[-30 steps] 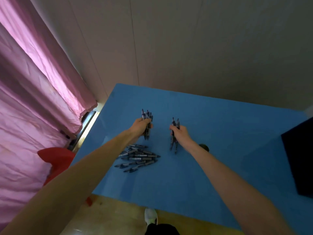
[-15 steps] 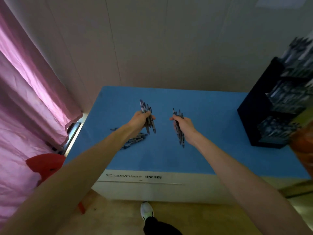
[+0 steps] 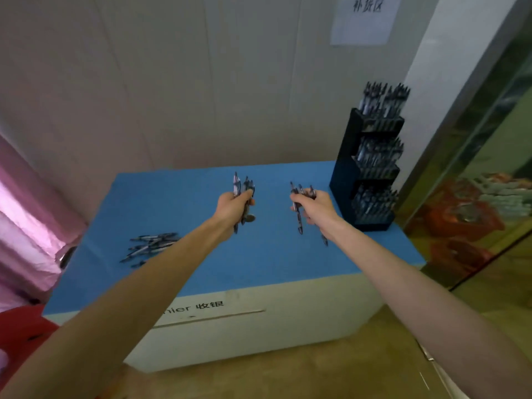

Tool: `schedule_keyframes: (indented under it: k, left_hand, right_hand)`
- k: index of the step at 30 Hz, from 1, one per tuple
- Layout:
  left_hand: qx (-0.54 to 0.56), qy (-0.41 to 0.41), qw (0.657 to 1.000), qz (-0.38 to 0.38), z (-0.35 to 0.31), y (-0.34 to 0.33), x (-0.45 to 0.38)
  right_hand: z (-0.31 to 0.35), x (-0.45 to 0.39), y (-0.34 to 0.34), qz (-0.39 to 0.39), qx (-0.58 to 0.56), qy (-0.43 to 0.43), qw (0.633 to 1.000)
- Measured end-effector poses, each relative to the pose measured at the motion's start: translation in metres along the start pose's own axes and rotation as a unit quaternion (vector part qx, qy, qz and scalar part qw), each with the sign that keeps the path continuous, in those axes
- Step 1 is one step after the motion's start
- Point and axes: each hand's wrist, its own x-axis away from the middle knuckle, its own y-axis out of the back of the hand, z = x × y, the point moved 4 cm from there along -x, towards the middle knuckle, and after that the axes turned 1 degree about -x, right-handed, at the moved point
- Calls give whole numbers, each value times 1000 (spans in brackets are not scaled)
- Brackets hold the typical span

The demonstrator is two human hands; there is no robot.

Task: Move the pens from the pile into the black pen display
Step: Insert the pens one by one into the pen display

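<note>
- Three tiers of the black pen display [image 3: 345,174] already look stocked; a pile of pens [image 3: 149,246] is left on the table [image 3: 273,254], well apart from it.
- Left hand [image 3: 230,205] fingers curl round one bundle of pens [image 3: 243,187].
- Right hand [image 3: 316,208] grips another bundle [image 3: 299,217], nearer the display, none slotted yet.

Bare tabletop [image 3: 273,254] before display [image 3: 349,180]

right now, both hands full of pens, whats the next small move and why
Probably carry the right hand rightward to the black pen display and drop its pens into a tier. It is the nearer hand; the left hand also grips a bunch and can follow.
</note>
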Motion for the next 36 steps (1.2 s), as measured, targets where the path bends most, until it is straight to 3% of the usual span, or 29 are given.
schedule_keyframes:
  k: [5, 12, 19, 26, 32, 36]
  left_hand:
    - [-22, -27, 999, 18, -21, -75, -1]
    - [-62, -54, 995, -51, -50, -191, -6]
    - [-87, -105, 990, -39, -74, -281, -10]
    - [-135, -177, 974, -34, -110, -333, -26]
    - [-130, -204, 969, -43, -108, -347, -65]
    - [-127, -191, 971, -65, -96, -348, -93]
  right_hand:
    - [-12, -16, 89, -46, -35, 11, 998]
    - [-32, -48, 235, -92, -50, 26, 994]
    - [-45, -75, 339, -118, -76, 49, 989]
    - [-34, -123, 375, -122, -53, 124, 983]
    - [-24, -166, 359, -110, 15, 215, 970]
    - [-23, -188, 344, -84, 39, 230, 969]
